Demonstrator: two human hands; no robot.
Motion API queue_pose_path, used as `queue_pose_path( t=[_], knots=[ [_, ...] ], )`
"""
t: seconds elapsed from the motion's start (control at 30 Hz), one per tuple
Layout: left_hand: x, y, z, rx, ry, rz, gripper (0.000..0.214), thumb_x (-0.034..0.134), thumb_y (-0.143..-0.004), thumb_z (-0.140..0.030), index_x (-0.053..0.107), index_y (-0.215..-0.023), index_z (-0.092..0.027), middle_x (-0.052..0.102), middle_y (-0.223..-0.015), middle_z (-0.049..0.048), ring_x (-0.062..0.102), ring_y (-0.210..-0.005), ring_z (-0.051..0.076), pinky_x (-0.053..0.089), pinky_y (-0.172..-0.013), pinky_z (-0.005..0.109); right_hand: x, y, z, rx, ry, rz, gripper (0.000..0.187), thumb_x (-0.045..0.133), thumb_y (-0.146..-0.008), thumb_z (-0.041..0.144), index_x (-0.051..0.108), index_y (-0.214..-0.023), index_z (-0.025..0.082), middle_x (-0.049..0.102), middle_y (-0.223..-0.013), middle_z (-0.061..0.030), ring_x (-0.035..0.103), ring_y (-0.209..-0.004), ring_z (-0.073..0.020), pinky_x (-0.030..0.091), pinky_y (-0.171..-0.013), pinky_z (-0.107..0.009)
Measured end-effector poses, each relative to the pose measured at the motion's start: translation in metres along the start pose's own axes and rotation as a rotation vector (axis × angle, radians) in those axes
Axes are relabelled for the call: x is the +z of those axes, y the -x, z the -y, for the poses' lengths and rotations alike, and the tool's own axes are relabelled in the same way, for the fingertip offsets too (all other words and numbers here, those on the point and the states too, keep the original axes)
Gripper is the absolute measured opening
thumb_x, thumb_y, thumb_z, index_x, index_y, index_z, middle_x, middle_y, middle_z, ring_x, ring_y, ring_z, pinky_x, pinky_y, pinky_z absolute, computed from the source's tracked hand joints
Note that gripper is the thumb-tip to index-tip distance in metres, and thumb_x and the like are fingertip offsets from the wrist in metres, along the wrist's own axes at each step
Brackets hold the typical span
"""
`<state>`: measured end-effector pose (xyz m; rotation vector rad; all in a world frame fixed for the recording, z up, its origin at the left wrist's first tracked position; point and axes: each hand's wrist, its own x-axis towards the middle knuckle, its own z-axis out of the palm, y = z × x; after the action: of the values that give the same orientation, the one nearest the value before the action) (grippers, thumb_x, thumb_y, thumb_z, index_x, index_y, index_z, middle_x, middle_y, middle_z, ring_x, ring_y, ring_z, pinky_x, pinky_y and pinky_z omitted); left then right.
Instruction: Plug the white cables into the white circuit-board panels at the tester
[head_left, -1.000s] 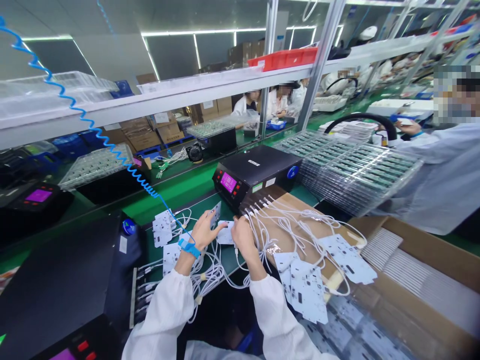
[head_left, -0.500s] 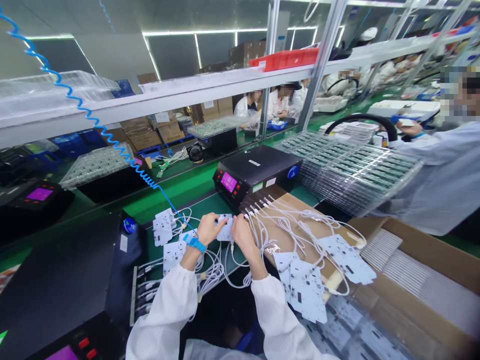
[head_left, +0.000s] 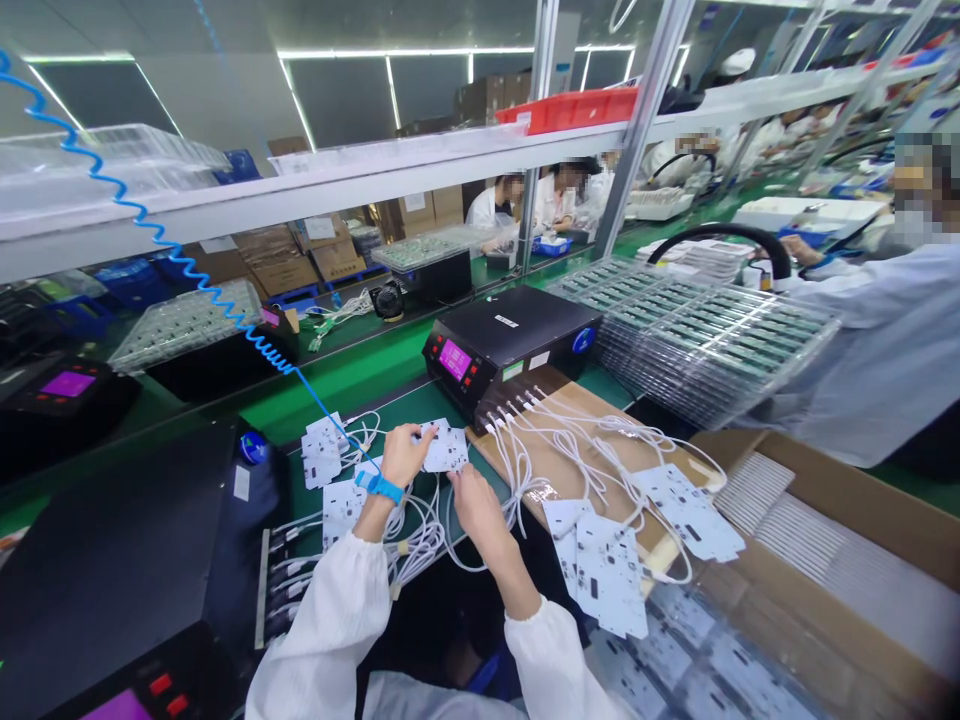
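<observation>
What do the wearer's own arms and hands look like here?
Both arms wear loose white sleeves, gathered at the cuffs. The left hand and right hand are ungloved. A blue wristband circles the left wrist, with a blue cord, coiled higher up, running to it; the right shows none.

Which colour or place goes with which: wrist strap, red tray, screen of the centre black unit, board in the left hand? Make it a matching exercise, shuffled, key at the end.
Column 1
1. Wrist strap
2. Red tray
3. Screen of the centre black unit
4. Board in the left hand

Column 2
A. Lit magenta
B. On the raised shelf
C. White with dark marks
D. Blue

Pairs: 1-D, 2-B, 3-A, 4-C
</observation>
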<state>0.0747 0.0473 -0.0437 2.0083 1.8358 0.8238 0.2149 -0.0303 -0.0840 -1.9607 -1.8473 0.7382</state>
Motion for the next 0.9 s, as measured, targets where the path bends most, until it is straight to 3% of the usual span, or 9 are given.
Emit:
queue_pose_path(
  t=[0.13,0.4,0.9],
  knots=[
    [0.000,0.002,0.000,-0.019,0.008,-0.051,0.044,0.056,-0.092,-0.048,0.068,-0.064,-0.017,0.063,-0.061,0.0027,0.052,-0.061,0.016,0.035,-0.065,0.029,0.000,-0.002,-0.005,-0.033,-0.088,0.021,0.026,0.039,-0.108,0.025,0.062,-0.110,0.013,0.074,-0.110,-0.0159,0.071,-0.105,-0.0236,0.045,-0.079,-0.027],
    [0.008,0.001,0.002,-0.054,0.002,-0.140,0.035,0.054,-0.094,-0.038,0.062,-0.066,-0.018,0.067,-0.073,0.0084,0.062,-0.075,0.022,0.039,-0.073,0.030,0.004,-0.001,-0.006,-0.081,-0.197,0.047,0.024,0.036,-0.109,0.019,0.058,-0.112,0.010,0.073,-0.107,-0.0157,0.071,-0.098,-0.0213,0.041,-0.076,-0.027],
    [0.015,0.001,0.010,-0.165,-0.012,-0.189,0.036,0.050,-0.095,-0.036,0.060,-0.064,-0.020,0.065,-0.067,0.0090,0.061,-0.073,0.024,0.036,-0.069,0.031,0.008,-0.006,-0.012,-0.208,-0.273,-0.065,0.026,0.036,-0.103,0.013,0.059,-0.093,0.016,0.070,-0.086,-0.0085,0.066,-0.078,-0.0179,0.040,-0.070,-0.025]
  ],
)
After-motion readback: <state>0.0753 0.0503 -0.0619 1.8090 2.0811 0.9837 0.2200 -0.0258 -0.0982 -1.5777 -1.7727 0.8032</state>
